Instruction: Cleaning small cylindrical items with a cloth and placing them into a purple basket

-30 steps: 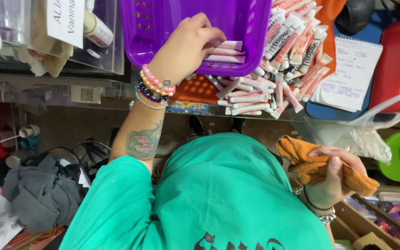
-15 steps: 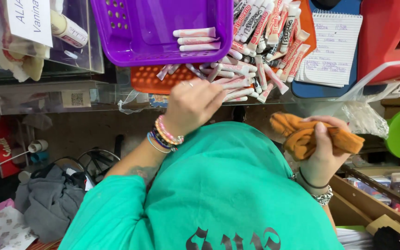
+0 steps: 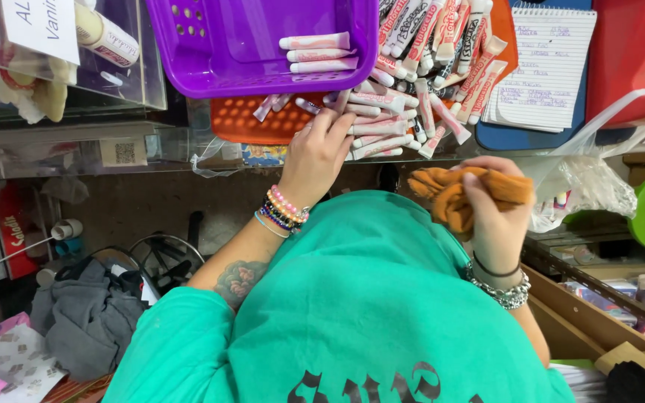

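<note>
We see the left hand (image 3: 321, 153) resting loosely open on the heap of small pink-and-white plastic tubes (image 3: 382, 123) by the desk's near edge, below the purple plastic basket (image 3: 210, 52), while the right hand (image 3: 496, 205) clutches a crumpled orange cloth (image 3: 453, 194).

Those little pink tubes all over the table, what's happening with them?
A person in a teal shirt is working over a heap of small pink and white tubes. The left hand rests on the tubes at the near edge of the heap, fingers among them. The right hand grips a bunched orange cloth, held off to the side of the heap. Three tubes already lie inside the purple basket, which sits over an orange tray. A spiral notepad lies beside the pile.
</note>
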